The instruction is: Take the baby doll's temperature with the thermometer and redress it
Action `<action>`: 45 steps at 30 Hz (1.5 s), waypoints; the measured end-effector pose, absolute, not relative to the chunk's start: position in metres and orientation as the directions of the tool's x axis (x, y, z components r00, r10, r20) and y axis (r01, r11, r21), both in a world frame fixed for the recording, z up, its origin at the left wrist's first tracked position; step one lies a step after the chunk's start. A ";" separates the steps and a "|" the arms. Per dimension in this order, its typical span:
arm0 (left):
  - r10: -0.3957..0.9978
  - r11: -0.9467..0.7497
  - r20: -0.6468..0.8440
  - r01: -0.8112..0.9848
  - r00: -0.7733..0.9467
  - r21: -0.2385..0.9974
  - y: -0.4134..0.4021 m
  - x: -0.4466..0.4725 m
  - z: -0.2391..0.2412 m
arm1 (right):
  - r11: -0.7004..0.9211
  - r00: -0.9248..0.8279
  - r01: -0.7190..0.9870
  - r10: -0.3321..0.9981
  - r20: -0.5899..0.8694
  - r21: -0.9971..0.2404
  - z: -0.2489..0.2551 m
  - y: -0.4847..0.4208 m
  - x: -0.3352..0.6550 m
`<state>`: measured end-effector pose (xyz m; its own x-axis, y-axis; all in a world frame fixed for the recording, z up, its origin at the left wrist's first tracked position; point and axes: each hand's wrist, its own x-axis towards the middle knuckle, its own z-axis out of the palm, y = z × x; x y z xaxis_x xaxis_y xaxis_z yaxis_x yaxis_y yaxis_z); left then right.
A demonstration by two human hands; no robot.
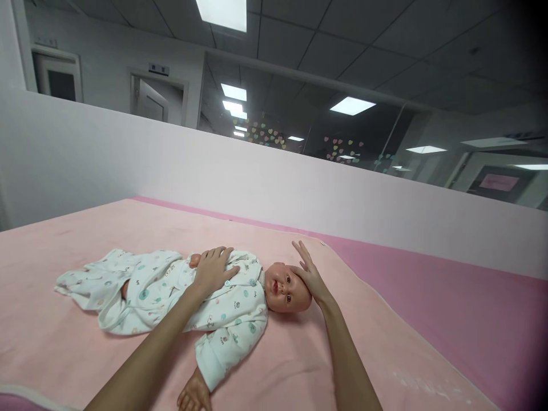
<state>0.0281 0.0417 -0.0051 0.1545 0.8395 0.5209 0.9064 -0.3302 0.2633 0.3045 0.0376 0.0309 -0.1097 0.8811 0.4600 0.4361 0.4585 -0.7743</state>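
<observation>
Head view shows a baby doll (240,302) lying face up on a pink blanket (295,371), its long axis running left to right, roughly along the blanket's far edge. The head (280,291) points toward the slanting right edge, the crown outermost, and the patterned white clothes (148,291) stretch toward the left edge. A sleeved near arm (235,337) bends down toward the near edge, its small hand (194,394) bare. The left hand (214,271) lies open, palm down, on the doll's chest, thumb apart from the fingers. The right hand (312,279), also open, rests against the crown, fingers spread toward the blanket's far right corner
</observation>
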 end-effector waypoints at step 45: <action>0.829 -0.347 0.536 0.898 0.160 0.269 0.044 0.028 -0.007 | 0.269 0.052 0.142 0.959 0.278 -0.953 0.026 0.040 0.302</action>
